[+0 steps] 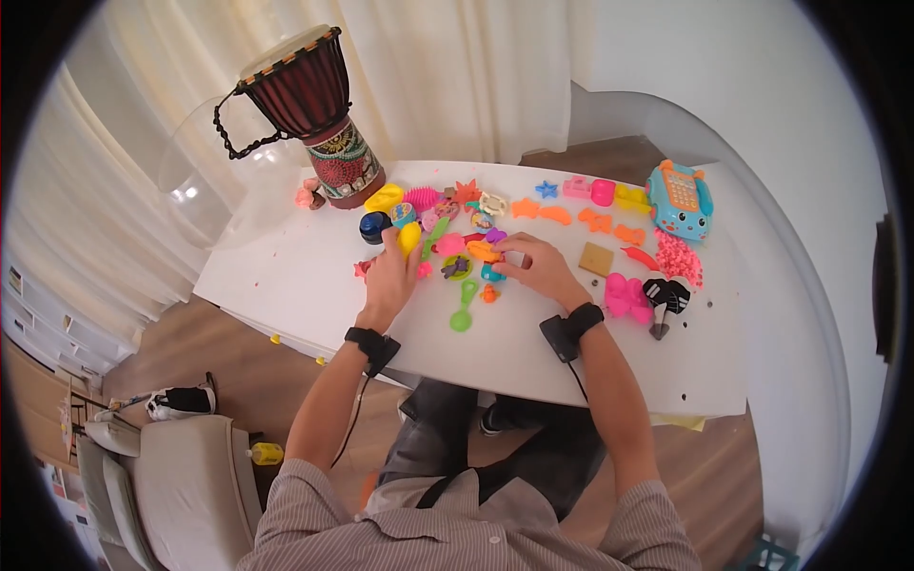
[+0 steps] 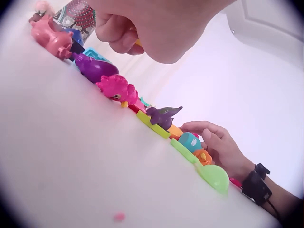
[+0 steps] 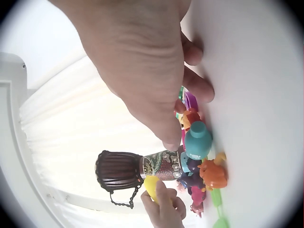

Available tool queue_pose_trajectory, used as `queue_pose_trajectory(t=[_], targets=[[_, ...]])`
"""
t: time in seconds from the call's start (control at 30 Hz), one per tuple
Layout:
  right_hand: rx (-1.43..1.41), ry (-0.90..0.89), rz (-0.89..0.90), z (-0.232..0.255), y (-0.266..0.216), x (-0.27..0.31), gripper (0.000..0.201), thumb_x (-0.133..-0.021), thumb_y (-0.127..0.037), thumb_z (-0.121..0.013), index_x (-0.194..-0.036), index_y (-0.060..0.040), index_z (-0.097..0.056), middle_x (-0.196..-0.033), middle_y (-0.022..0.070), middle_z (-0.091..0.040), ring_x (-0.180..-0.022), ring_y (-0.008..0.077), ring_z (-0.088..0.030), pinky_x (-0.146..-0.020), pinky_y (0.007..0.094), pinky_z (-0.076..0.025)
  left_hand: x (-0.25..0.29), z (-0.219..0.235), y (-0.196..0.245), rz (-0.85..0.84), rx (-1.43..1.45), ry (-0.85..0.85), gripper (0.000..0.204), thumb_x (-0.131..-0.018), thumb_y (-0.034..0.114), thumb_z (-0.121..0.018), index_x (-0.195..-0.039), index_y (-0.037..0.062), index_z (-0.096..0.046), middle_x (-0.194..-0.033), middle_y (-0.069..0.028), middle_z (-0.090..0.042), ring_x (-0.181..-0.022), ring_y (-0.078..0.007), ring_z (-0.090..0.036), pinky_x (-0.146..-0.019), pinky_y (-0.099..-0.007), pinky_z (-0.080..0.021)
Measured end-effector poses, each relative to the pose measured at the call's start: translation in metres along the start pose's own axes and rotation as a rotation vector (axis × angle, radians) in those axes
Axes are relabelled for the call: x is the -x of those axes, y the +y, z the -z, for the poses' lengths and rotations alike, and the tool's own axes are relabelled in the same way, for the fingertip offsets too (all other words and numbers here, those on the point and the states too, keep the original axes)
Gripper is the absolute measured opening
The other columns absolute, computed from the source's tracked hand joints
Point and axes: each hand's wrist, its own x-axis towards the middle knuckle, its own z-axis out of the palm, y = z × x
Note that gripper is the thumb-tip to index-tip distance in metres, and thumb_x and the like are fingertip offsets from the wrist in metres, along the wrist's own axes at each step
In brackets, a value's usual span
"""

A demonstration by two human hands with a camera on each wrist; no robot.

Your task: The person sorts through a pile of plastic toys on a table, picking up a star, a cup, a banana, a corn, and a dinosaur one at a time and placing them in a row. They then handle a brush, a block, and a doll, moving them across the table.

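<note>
My left hand grips a smooth, rounded yellow toy above the left part of the toy pile. The toy shows between its fingers in the right wrist view, while the left wrist view hides most of it. My right hand reaches in at the right of the pile, thumb and fingers apart, fingertips beside an orange toy and a small teal bottle. Close below lie an orange animal figure and a light green spoon. A purple dinosaur figure sits between the hands.
A djembe drum stands at the back left. Along the right are a toy telephone, pink beads, a pink mould, a tan square block and a row of orange pieces. The white table's front edge borders my lap.
</note>
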Motion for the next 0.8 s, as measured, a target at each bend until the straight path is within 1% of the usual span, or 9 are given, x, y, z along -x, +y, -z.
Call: queue_pose_trajectory(t=[0.13,0.2,0.23,0.43,0.5,0.63,0.7,0.77,0.8], targets=[[0.014,-0.004,0.021,-0.004,0.001,0.0,0.028,-0.092,-0.036,-0.079,-0.113,-0.017,-0.081,-0.121,-0.0011,-0.072,-0.073,0.0168,-0.066,-0.072,0.0311,-0.054,0.008,-0.002,-0.01,-0.023,0.135,0.017,0.046,-0.105,0.031,-0.063,-0.133,0.0023,-0.041,-0.091,-0.0291,-0.072,-0.082,-0.0496,-0.071,-0.07,-0.0581,-0.054],[0.047,-0.011,0.031,-0.006,0.001,-0.002,0.027,-0.094,-0.036,-0.077,-0.112,-0.0169,-0.082,-0.121,-0.0017,-0.072,-0.074,0.0166,-0.067,-0.073,0.0313,-0.055,0.01,0.0,-0.013,-0.168,0.237,0.077,0.047,-0.105,0.029,-0.064,-0.135,0.0015,-0.04,-0.093,-0.0292,-0.072,-0.087,-0.0494,-0.071,-0.072,-0.056,-0.054],[0.051,-0.001,0.034,-0.007,0.002,-0.002,0.025,-0.096,-0.033,-0.075,-0.111,-0.0147,-0.082,-0.124,-0.0014,-0.071,-0.072,0.0151,-0.066,-0.07,0.0294,-0.054,0.009,-0.001,-0.017,-0.167,0.237,0.078,0.047,-0.105,0.029,-0.064,-0.135,0.0015,-0.04,-0.093,-0.0292,-0.072,-0.087,-0.0494,-0.071,-0.072,-0.056,-0.054],[0.175,0.028,0.088,-0.013,0.012,-0.005,0.024,-0.101,-0.03,-0.068,-0.113,-0.0138,-0.082,-0.128,-0.0017,-0.07,-0.073,0.0143,-0.066,-0.07,0.0275,-0.053,0.0,0.004,-0.023,-0.09,0.395,0.003,0.046,-0.104,0.027,-0.066,-0.134,0.0019,-0.041,-0.095,-0.0275,-0.072,-0.086,-0.046,-0.072,-0.072,-0.0508,-0.055],[0.181,0.055,0.137,-0.015,0.016,-0.006,0.024,-0.102,-0.029,-0.067,-0.114,-0.0142,-0.082,-0.129,-0.0018,-0.07,-0.074,0.0147,-0.066,-0.071,0.0276,-0.053,-0.004,0.005,-0.023,-0.105,0.383,0.102,0.046,-0.103,0.028,-0.068,-0.132,0.0023,-0.043,-0.09,-0.0248,-0.072,-0.082,-0.0432,-0.072,-0.071,-0.0485,-0.055],[0.173,0.024,0.072,-0.01,0.001,-0.004,0.026,-0.102,-0.029,-0.067,-0.121,-0.0165,-0.078,-0.132,-0.0013,-0.068,-0.081,0.0153,-0.069,-0.072,0.0287,-0.054,-0.016,0.008,-0.022,-0.037,0.477,0.16,0.04,-0.101,0.027,-0.07,-0.125,0.0025,-0.05,-0.087,-0.0219,-0.072,-0.077,-0.04,-0.071,-0.069,-0.0464,-0.055],[0.167,0.033,0.038,-0.009,-0.01,-0.002,0.026,-0.103,-0.029,-0.067,-0.124,-0.0179,-0.077,-0.135,-0.0011,-0.068,-0.084,0.0153,-0.069,-0.073,0.0287,-0.054,-0.021,0.009,-0.021,-0.009,0.446,0.224,0.033,-0.1,0.026,-0.071,-0.118,0.0026,-0.056,-0.084,-0.0185,-0.071,-0.071,-0.0337,-0.071,-0.068,-0.0428,-0.054],[0.159,-0.038,0.055,-0.012,-0.017,-0.002,0.031,-0.103,-0.04,-0.064,-0.126,-0.0222,-0.075,-0.143,0.0005,-0.064,-0.1,0.0215,-0.074,-0.085,0.0368,-0.058,-0.026,0.0,-0.031,0.029,0.443,0.268,0.03,-0.1,0.025,-0.071,-0.116,0.0026,-0.058,-0.083,-0.0171,-0.071,-0.071,-0.0307,-0.071,-0.067,-0.0411,-0.054],[0.163,-0.035,0.052,-0.016,-0.017,-0.002,0.031,-0.103,-0.04,-0.064,-0.126,-0.0222,-0.075,-0.143,0.0005,-0.064,-0.1,0.0215,-0.074,-0.085,0.0368,-0.058,-0.028,-0.006,-0.036,0.066,0.438,0.312,0.028,-0.1,0.024,-0.071,-0.115,0.0026,-0.06,-0.082,-0.0156,-0.071,-0.07,-0.0278,-0.071,-0.066,-0.0394,-0.054]])
